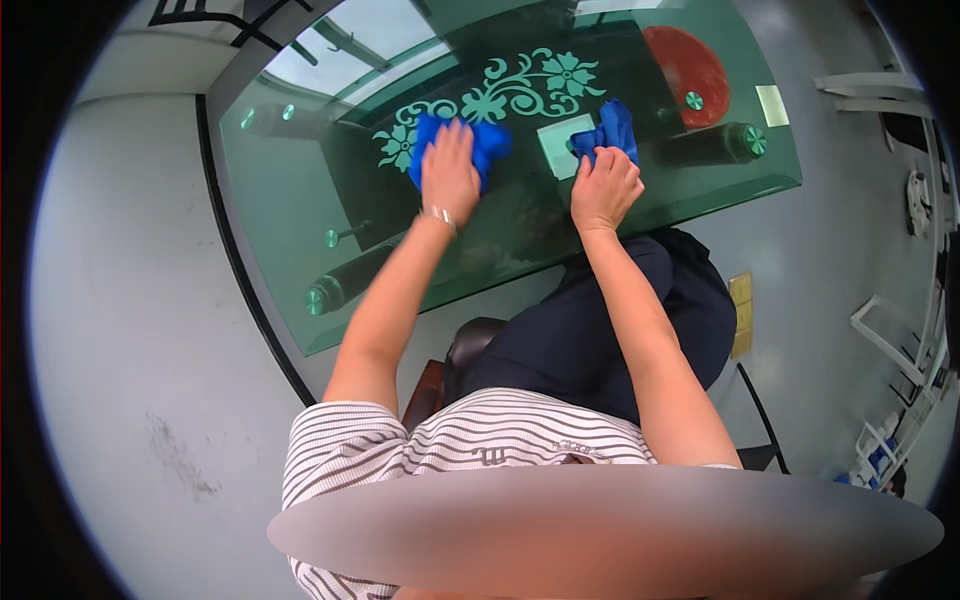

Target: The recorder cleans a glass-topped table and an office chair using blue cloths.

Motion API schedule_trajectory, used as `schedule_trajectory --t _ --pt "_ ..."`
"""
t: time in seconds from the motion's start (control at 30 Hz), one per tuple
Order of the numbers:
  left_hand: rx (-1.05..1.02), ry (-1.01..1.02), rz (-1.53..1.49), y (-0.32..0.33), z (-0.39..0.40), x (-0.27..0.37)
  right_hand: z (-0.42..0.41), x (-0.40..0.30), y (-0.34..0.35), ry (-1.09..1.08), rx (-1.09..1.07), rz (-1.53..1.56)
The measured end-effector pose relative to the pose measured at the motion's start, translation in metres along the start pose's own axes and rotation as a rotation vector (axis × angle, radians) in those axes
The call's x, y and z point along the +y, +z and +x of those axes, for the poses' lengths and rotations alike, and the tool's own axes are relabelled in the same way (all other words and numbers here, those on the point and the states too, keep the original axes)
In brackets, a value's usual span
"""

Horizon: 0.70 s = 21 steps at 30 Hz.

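Observation:
Before me stands a glass-topped table (495,232) with a light green floral pattern (517,94). My left hand (450,169) lies over a blue cloth (491,142), pressing it on the glass at the pattern's lower left; the hand is slightly blurred. A second blue cloth (616,124) is bunched up at the fingertips of my right hand (606,187), whose fingers are curled onto it. This cloth overlaps the right side of a pale square (559,150) on or under the glass; which, I cannot tell. The palms of both hands are hidden.
Round metal fittings (754,140) show at the table's corners. A red rounded shape (694,71) and a small pale rectangle (772,106) are at the right end. A white wall (150,300) runs along the left. White metal frames (885,341) stand to the right. A dark chair (472,341) is beneath me.

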<state>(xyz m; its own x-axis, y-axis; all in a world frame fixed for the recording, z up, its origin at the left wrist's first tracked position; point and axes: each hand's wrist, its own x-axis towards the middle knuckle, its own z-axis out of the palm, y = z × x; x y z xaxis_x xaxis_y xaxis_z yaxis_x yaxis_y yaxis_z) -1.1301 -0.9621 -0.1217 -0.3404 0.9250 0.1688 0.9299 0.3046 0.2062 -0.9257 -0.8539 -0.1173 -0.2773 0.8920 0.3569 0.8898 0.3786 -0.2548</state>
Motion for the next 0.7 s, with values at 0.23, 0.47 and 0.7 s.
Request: schedule_trajectory --t 0.23,0.47,0.7 --pt "0.117 0.055 -0.031 -0.045 -0.062 -0.066 0.0 -0.008 -0.004 -0.03 0.008 -0.024" --pt "0.194 -0.397 0.17 -0.024 -0.029 -0.127 -0.002 -0.013 -0.003 -0.028 -0.013 -0.027" --pt "-0.062 0.027 0.05 -0.045 -0.121 -0.046 -0.002 -0.005 0.0 -0.032 0.001 -0.058"
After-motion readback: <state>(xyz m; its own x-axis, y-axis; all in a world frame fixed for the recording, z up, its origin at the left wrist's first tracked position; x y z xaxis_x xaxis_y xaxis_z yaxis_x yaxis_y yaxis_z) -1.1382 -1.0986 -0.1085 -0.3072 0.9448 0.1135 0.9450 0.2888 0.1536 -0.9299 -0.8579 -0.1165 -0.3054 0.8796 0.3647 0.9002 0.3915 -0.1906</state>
